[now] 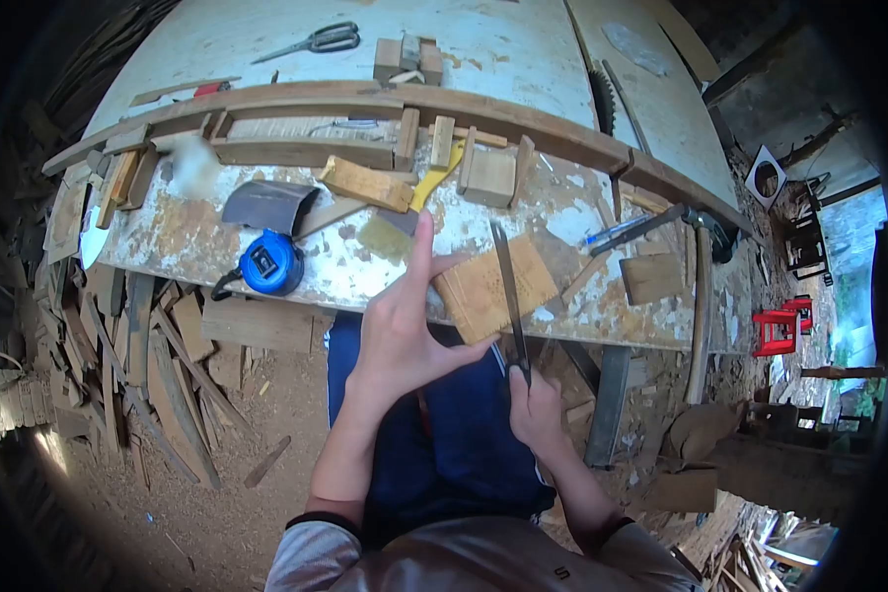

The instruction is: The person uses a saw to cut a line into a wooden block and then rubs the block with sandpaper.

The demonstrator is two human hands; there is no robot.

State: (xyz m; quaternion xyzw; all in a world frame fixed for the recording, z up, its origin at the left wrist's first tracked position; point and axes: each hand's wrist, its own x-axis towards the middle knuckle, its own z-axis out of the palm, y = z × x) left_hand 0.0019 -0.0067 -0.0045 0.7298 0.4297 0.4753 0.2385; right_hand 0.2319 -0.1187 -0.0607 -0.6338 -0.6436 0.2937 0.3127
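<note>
My left hand (405, 331) presses against the near edge of a flat wooden block (493, 286) that lies at the front edge of the workbench (217, 247), with the index finger pointing up along its left side. My right hand (535, 400) grips the handle of a long dark file (510, 296). The file's blade lies across the top of the block, pointing away from me. Both forearms reach up from the bottom of the view.
A blue tape measure (269, 263), a paintbrush (405, 212), a dark sheet of sandpaper (266, 204), scissors (316, 41), wood offcuts and a long curved wooden frame (365, 99) lie on the bench. Scrap wood (138, 365) piles on the dirt floor at left.
</note>
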